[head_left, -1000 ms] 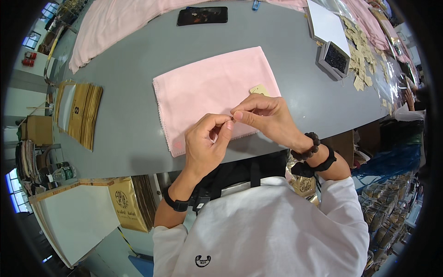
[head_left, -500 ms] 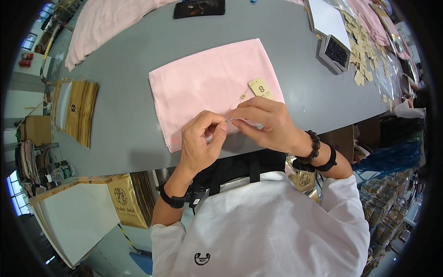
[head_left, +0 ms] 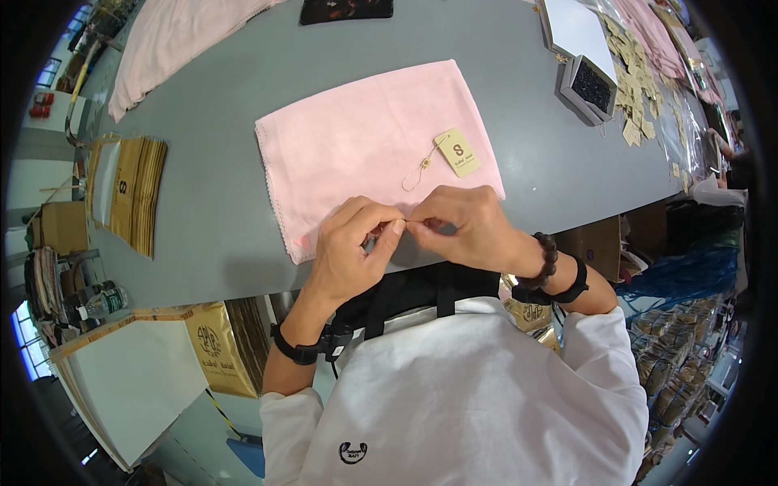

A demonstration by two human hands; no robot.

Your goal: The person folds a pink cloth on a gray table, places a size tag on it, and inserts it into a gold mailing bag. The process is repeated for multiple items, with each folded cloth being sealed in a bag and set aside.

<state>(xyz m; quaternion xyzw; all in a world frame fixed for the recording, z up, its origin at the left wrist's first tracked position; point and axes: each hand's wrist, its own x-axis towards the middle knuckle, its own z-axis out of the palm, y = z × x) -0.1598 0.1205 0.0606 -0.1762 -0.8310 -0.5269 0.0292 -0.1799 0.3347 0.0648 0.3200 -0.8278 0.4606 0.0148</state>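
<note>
A folded pink cloth point(head_left: 348, 146) with a scalloped edge lies flat on the grey table in front of me. Over its near edge, my left hand point(head_left: 350, 247) is closed in a pinch of thumb and forefinger. My right hand point(head_left: 474, 231) pinches too, its fingertips meeting the left ones. Between them is a small dark pin point(head_left: 406, 221), mostly hidden by the fingers. A beige hang tag point(head_left: 460, 155) rests on the cloth beyond my right hand. Its thin looped string point(head_left: 417, 173) lies loose beside it, apart from my fingers.
Gold packaging bags point(head_left: 146, 194) stand in a stack at the left. A phone point(head_left: 346, 10) lies at the far edge, beside more pink cloth point(head_left: 182, 44). At the right are a box of small black pieces point(head_left: 592, 87) and scattered beige tags point(head_left: 640, 89).
Both hands have drawn closer, fingertips now meeting around the pin. My right hand has come down off the string, leaving the tag and its loop uncovered on the cloth.
</note>
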